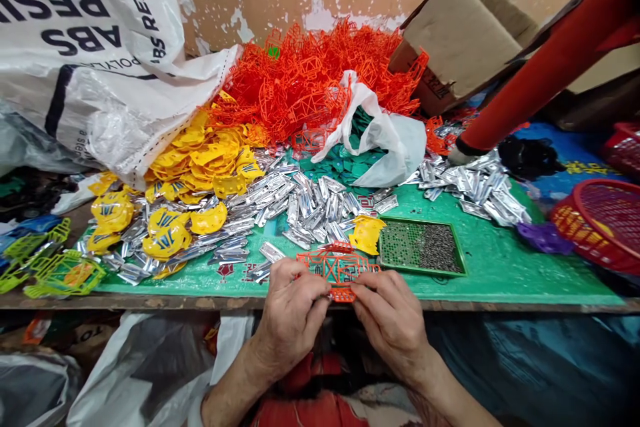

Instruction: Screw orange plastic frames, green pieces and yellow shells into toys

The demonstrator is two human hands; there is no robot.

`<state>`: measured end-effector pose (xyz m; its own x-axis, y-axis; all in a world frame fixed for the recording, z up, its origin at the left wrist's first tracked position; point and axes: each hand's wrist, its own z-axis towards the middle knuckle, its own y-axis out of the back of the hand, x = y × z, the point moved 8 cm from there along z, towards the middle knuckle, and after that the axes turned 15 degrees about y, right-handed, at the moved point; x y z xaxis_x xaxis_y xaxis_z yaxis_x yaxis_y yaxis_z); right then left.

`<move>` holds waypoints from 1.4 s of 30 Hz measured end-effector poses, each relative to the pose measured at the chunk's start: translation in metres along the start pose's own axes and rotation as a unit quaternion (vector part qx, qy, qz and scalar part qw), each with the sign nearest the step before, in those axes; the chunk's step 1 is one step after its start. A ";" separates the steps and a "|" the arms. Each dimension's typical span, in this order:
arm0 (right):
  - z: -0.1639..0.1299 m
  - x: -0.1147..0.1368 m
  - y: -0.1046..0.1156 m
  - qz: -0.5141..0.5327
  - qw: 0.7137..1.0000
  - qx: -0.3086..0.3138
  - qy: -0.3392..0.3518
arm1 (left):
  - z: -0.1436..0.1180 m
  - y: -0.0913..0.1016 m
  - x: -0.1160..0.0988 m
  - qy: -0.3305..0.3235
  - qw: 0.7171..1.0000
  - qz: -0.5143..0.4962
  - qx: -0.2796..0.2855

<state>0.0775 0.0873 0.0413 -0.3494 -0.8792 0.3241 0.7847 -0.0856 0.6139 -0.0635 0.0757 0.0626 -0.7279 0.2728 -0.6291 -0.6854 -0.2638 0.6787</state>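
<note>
At the front edge of the green work surface, my left hand and my right hand face each other. Between them is an orange-red plastic lattice frame, its near end pinched by the fingers of both hands. Whether a smaller part is also between the fingertips cannot be seen. Just beyond the frame lies a yellow plastic piece. It touches the left side of a green tray full of small metal pins. Shiny silver metal strips are heaped behind the frame.
Yellow plastic panels pile up at left beside a white resin sack. Orange-red frames are heaped at the back. A white bag holds green pieces. A red post and a red basket stand at right.
</note>
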 end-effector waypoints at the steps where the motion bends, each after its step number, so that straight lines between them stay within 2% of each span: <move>1: 0.001 0.000 0.000 0.004 1.000 0.001 0.001 | 0.000 0.001 0.001 0.011 1.000 0.004 -0.005; 8: 0.005 0.000 -0.002 -0.001 1.000 0.005 0.007 | -0.001 0.000 0.000 0.010 1.000 0.023 0.000; 12: 0.005 -0.002 -0.007 -0.011 0.999 0.037 -0.001 | -0.002 -0.004 0.004 0.002 0.999 0.038 0.009; 15: 0.004 -0.003 -0.011 -0.010 0.998 0.055 -0.012 | -0.005 -0.010 0.010 0.016 0.998 0.040 0.036; 22: 0.001 -0.003 -0.015 0.008 0.997 0.043 -0.057 | -0.009 -0.014 0.015 0.033 0.997 0.030 0.061; 27: -0.001 -0.007 -0.016 0.039 0.994 0.030 -0.098 | -0.011 -0.024 0.016 0.037 0.990 -0.021 0.133; 34: -0.002 -0.009 -0.018 0.047 0.995 0.016 -0.090 | -0.008 -0.026 0.014 0.046 0.988 -0.017 0.147; 39: 0.005 -0.012 -0.022 0.074 0.994 0.052 -0.053 | -0.001 -0.037 0.014 0.034 0.969 0.072 0.233; 42: 0.010 -0.016 -0.021 0.136 0.986 0.086 -0.044 | 0.005 -0.036 0.014 0.030 0.968 0.047 0.243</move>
<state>0.0618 0.1081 0.0304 -0.1870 -0.8144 0.5494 0.7591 0.2352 0.6070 -0.0490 0.0935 0.0309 -0.7969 0.2106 -0.5662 -0.5362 0.1852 0.8235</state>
